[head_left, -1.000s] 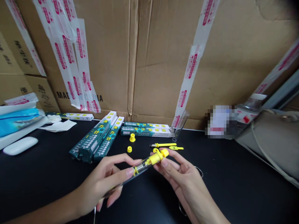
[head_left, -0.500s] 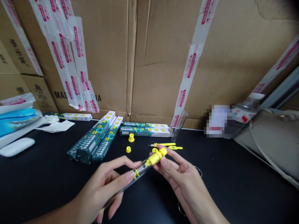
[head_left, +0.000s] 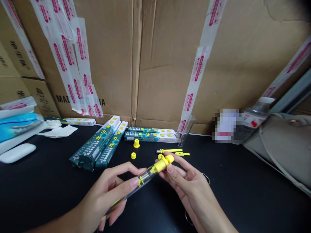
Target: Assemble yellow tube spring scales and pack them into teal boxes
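A clear plastic tube point(head_left: 143, 178) with a yellow end piece point(head_left: 161, 164) is held over the black table point(head_left: 243, 194). My left hand point(head_left: 109, 191) wraps round the tube's lower part, thumb and forefinger pinching it. My right hand point(head_left: 187, 184) pinches the yellow end piece at the tube's top. Just beyond the hands lie two small yellow caps point(head_left: 133, 155), a yellow rod with a metal tip point(head_left: 168, 150) and a short yellow piece point(head_left: 182, 154).
Several dark green and white boxes point(head_left: 97, 145) lie behind the hands, more point(head_left: 150, 134) against the cardboard cartons point(head_left: 157, 64). A white oval object point(head_left: 17, 152) and blue packs point(head_left: 17, 124) sit far left. A bottle point(head_left: 255, 121) and grey bag point(head_left: 284, 145) are at right.
The hands and tube have hardly shifted; the view moved slightly. The grips are the same.
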Motion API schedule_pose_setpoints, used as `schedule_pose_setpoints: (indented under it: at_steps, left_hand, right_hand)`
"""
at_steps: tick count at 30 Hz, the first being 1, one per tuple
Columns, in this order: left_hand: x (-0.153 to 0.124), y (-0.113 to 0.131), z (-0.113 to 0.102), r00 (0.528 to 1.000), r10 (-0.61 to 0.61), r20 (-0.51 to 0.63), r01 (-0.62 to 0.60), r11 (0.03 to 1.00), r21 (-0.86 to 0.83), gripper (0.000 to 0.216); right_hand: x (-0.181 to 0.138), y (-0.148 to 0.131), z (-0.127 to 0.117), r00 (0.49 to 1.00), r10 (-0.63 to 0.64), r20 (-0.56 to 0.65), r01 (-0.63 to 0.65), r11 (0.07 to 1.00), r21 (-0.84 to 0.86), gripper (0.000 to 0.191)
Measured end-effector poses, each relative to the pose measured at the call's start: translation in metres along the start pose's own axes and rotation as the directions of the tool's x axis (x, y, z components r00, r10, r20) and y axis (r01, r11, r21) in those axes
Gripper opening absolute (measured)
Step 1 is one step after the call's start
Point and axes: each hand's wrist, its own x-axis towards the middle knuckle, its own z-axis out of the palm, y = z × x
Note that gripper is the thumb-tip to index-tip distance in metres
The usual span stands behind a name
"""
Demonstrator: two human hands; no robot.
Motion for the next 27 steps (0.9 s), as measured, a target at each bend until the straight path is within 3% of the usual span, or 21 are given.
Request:
schedule_pose_setpoints:
  at_steps: [5,11,14,18,23,27]
  left_hand:
    - [0.0,-0.006,-0.006,0.999,-0.024,-0.025,0.019,0.986,-0.167,0.069]
    - [0.001,-0.005,-0.008,0.995,-0.074,0.071,0.098,0.896,-0.433,0.063]
    - [0.004,-0.011,-0.005,0.989,-0.116,0.09,0.144,0.88,-0.452,0.056]
    - [0.006,-0.015,-0.001,0.993,-0.089,0.083,0.118,0.87,-0.479,0.046]
    - [0.002,0.0,-0.002,0.976,-0.025,0.217,0.128,0.872,-0.472,0.035]
    - [0.001,0.005,-0.005,0.969,-0.011,0.245,0.123,0.886,-0.447,0.032]
  right_hand:
    - [-0.001,-0.002,0.005,1.0,-0.02,0.006,0.02,1.0,-0.012,0.025]
    - [-0.006,-0.004,0.01,0.998,-0.057,-0.017,0.056,0.998,-0.01,0.022]
    - [-0.007,-0.004,0.011,0.997,-0.071,-0.039,0.072,0.997,0.009,0.025]
    - [-0.006,-0.003,0.01,0.998,-0.05,-0.038,0.051,0.999,0.013,0.04]
    - [-0.005,-0.002,0.008,0.999,-0.05,-0.004,0.05,0.998,0.028,0.021]
    - [-0.006,-0.003,0.008,0.998,-0.062,-0.009,0.062,0.998,0.02,0.022]
